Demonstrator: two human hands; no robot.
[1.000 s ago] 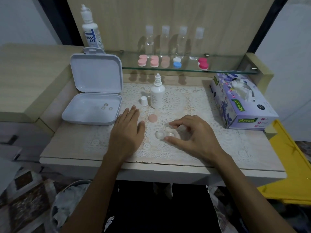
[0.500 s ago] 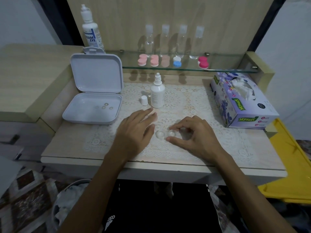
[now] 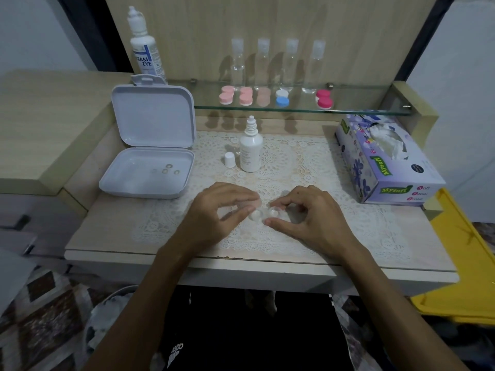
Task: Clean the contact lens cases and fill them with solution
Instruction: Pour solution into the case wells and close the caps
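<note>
A clear contact lens case (image 3: 264, 214) lies on the lace mat near the table's front middle, both wells uncapped. My right hand (image 3: 313, 218) pinches its right well between thumb and forefinger. My left hand (image 3: 217, 210) holds a blurred pink cap (image 3: 253, 203) at its fingertips, just above the left well. A small white solution bottle (image 3: 251, 151) stands uncapped behind the hands, with its white cap (image 3: 229, 159) beside it on the left.
An open white box (image 3: 147, 172) with small rings inside sits at the left. At the right lies a tissue box (image 3: 385, 162). The glass shelf (image 3: 348, 109) behind carries several capped lens cases and clear bottles. A large solution bottle (image 3: 146, 46) stands at the back left.
My left hand slid right over the pink cap that lay on the mat, picked it up and brought it to the case's left well. My right hand kept its pinch on the case.
</note>
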